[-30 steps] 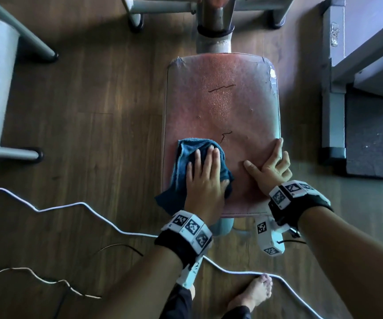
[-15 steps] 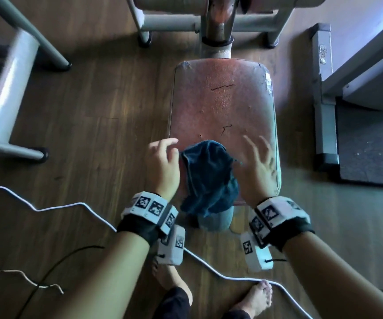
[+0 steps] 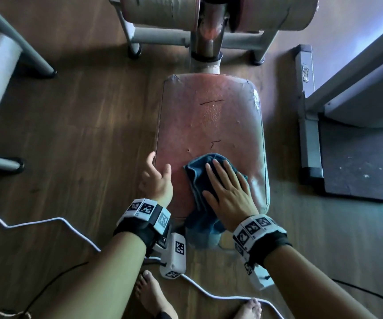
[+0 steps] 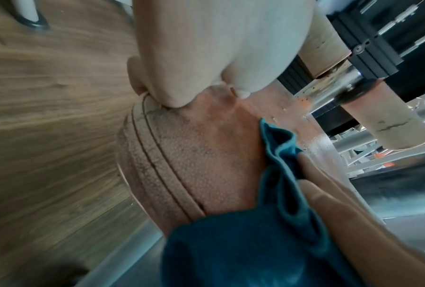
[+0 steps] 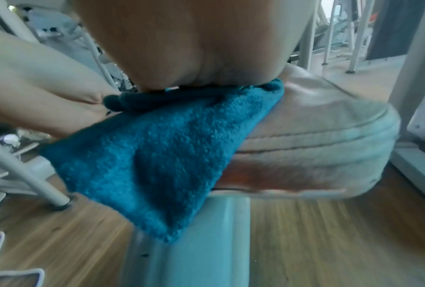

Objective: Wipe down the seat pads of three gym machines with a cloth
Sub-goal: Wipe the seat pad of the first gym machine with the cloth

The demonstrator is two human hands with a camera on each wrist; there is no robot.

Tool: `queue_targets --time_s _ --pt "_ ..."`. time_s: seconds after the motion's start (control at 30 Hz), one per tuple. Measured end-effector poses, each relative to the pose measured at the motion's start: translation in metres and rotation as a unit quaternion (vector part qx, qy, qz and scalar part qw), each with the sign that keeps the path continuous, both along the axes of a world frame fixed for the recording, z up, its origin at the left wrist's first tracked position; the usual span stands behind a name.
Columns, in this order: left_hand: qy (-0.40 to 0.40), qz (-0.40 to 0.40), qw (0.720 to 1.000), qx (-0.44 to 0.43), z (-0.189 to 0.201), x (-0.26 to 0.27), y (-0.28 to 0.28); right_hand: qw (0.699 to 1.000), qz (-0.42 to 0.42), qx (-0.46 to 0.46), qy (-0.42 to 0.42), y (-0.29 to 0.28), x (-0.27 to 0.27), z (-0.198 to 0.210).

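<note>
Right grip [image 3: 228, 192] flat, fingers straight, on blue cloth [image 3: 197, 178]; left grip [image 3: 157, 180] curled over seat pad [image 3: 208, 116] edge.

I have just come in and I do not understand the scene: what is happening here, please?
A person is wiping a worn reddish seat pad of a gym machine. The right hand lies flat on a blue cloth and presses it onto the near part of the pad; one corner hangs over the front edge. The left hand grips the pad's left edge. Droplets show on the far part, not yet wiped.
</note>
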State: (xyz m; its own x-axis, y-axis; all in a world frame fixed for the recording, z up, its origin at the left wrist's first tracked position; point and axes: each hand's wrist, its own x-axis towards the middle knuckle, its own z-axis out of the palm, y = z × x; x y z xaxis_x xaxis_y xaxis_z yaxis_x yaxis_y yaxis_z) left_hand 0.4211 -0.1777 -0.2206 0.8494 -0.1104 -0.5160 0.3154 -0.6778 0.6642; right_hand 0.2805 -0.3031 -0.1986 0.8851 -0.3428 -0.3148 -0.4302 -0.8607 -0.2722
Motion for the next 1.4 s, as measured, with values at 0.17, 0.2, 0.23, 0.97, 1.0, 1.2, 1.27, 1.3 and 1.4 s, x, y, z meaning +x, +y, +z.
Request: queue_targets --time_s 0.17,0.2,0.23,0.97,1.0,1.2,1.27,1.3,1.4 --pt "-0.01 -0.005 1.0 0.026 -0.002 -0.002 -0.001 0.999 0.04 0.005 0.013 -0.026 0.013 -0.001" --pt "-0.014 -0.003 0.999 0.029 -0.002 -0.002 -0.001 0.999 0.046 0.006 0.014 -0.028 0.016 -0.001" --pt "-0.021 0.0 0.999 0.034 -0.004 -0.002 -0.002 0.999 0.051 0.007 0.014 -0.03 0.018 0.0" --pt "-0.089 -0.009 0.995 0.047 -0.004 -0.001 -0.003 0.995 0.037 0.091 -0.001 -0.042 0.044 0.004" --pt "-0.084 -0.007 0.995 0.05 -0.004 -0.001 -0.002 0.996 0.038 0.083 -0.002 -0.041 0.043 0.004" --pt "-0.089 -0.011 0.995 0.042 -0.016 0.0 0.0 0.997 0.061 0.045 0.019 -0.036 0.029 0.006" --pt "-0.095 -0.012 0.994 0.05 -0.016 0.0 -0.001 0.997 0.064 0.042 0.022 -0.039 0.033 0.004" --pt "-0.098 -0.012 0.994 0.052 -0.015 0.0 -0.002 0.997 0.065 0.043 0.021 -0.042 0.036 0.003" --pt "-0.101 -0.009 0.993 0.064 -0.009 0.0 -0.003 0.997 0.067 0.034 0.025 -0.048 0.044 0.003"
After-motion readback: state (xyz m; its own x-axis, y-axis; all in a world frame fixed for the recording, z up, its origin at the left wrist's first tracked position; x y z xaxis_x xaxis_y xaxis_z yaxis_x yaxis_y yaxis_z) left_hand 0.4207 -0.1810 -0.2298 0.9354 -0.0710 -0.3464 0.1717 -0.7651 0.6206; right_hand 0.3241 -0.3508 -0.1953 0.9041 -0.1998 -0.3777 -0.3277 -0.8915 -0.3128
